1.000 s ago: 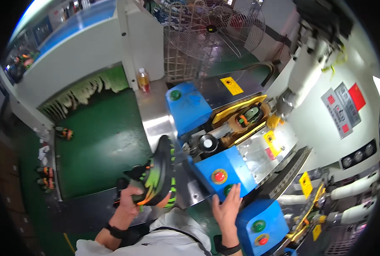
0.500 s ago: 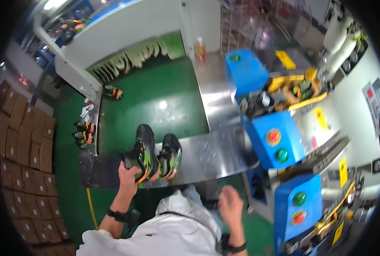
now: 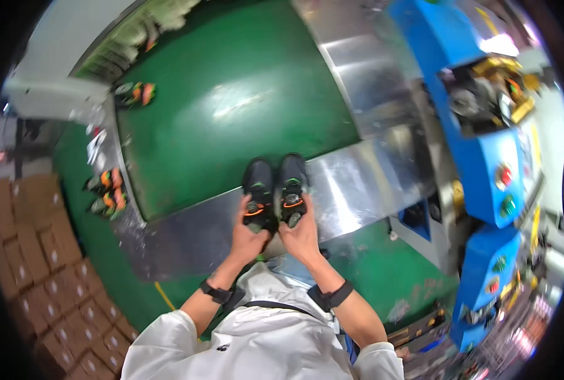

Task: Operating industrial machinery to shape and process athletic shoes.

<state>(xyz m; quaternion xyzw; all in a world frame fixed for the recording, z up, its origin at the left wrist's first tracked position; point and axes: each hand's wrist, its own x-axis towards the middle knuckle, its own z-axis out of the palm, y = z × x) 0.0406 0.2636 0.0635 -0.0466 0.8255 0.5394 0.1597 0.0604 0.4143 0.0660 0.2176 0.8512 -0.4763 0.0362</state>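
A pair of dark shoes with green and orange trim is held side by side, toes pointing away from me, over the metal ledge. My left hand grips the left shoe around its heel end. Around the heel end of the right shoe my right hand is closed in the same way. Both thumbs lie by the shoe openings; the fingers are partly hidden by the shoes. The metal ledge runs under and beside them, and the toes reach over the green surface.
Another dark and orange shoe rests at the far left of the green surface. More shoes sit by its left edge. Blue machines with red and green buttons stand on the right. Cartons are stacked at left.
My right hand has come up from beside my body and taken hold of the right shoe. The left shoe has shifted right, close beside it. The view has turned and moved in.
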